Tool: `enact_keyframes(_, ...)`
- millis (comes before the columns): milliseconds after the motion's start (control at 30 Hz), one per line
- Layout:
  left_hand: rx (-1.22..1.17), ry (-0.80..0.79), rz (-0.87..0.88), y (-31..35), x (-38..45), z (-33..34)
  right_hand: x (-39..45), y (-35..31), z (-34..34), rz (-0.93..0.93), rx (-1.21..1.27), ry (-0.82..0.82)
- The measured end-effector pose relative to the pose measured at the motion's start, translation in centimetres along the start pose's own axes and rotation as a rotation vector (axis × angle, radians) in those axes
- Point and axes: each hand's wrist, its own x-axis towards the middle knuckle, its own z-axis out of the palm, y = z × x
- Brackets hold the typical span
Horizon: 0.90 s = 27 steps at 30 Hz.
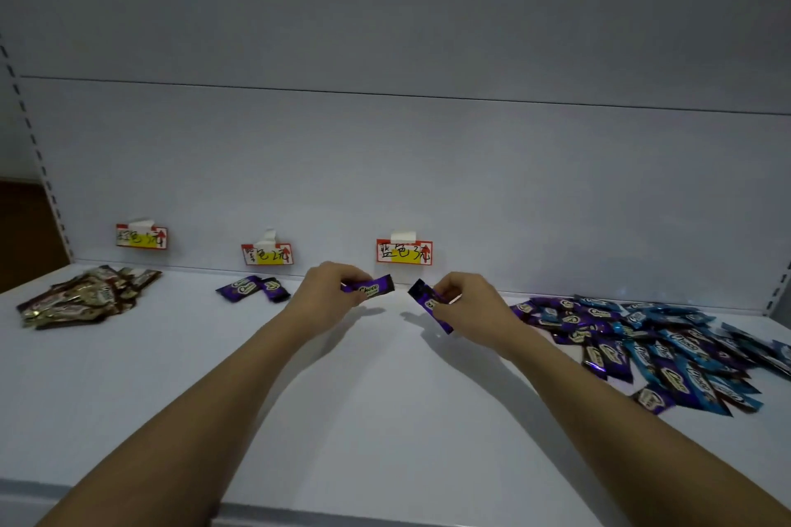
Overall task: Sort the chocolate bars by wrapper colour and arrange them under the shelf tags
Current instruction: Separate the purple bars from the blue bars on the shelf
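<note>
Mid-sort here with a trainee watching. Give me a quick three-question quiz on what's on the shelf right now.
1. True or false: the left hand holds a blue bar.
2. Which group lies under the leftmost tag? A) purple bars B) brown bars C) blue bars
3. Fill in: the unsorted pile at the right mixes purple and ____ bars.

Key:
1. False: it pinches a purple bar; the right hand grips another purple bar.
2. B: the brown pile lies there; a few purple bars lie under the middle tag.
3. Blue.
</note>
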Motion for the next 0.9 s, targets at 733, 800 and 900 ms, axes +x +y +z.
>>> enact_keyframes(733,0.005,0.406,-0.323,-15.3,-1.6,-8.5,6.8,-11.2,20.5,-0.149,-0.107,0.057)
enact_keyframes(800,0.092,0.406,-0.334,-15.6,-1.4,-8.4,7.0,-10.6,20.7,-0.175,-0.119,0.119)
enact_keyframes(900,0.155,0.389,-0.333,-15.9,-1.4,-8.2,7.0,-10.1,20.8,-0.204,-0.113,0.135)
